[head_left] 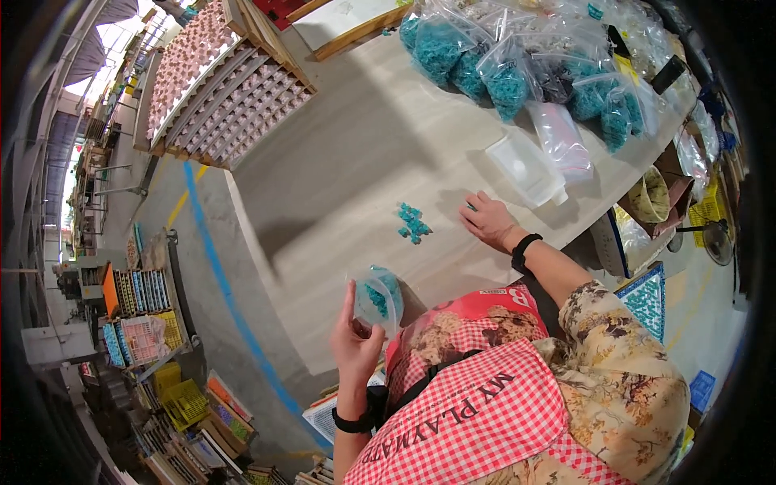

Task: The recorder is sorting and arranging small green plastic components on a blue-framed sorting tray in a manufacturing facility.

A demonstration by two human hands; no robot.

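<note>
My left hand (356,339) grips the edge of a clear plastic bag (392,303), its index finger pointing up along the film. Teal pieces (377,296) lie inside the bag, which is held over the near edge of the table. To the right, my right hand (490,221) rests low at the tabletop with its fingers curled. A bit of teal shows at its fingertips, seemingly a small piece pinched there. Between the hands, a little farther off, a loose cluster of small teal pieces (413,224) is spread on the pale table (339,194).
A translucent white plastic tray (524,171) sits beyond my right hand, beside a clear bag with pinkish contents (559,141). Several filled bags of teal pieces (505,85) heap up at the far right. A rack of pink pieces (234,105) stands far left. A cardboard box (675,182) is at right.
</note>
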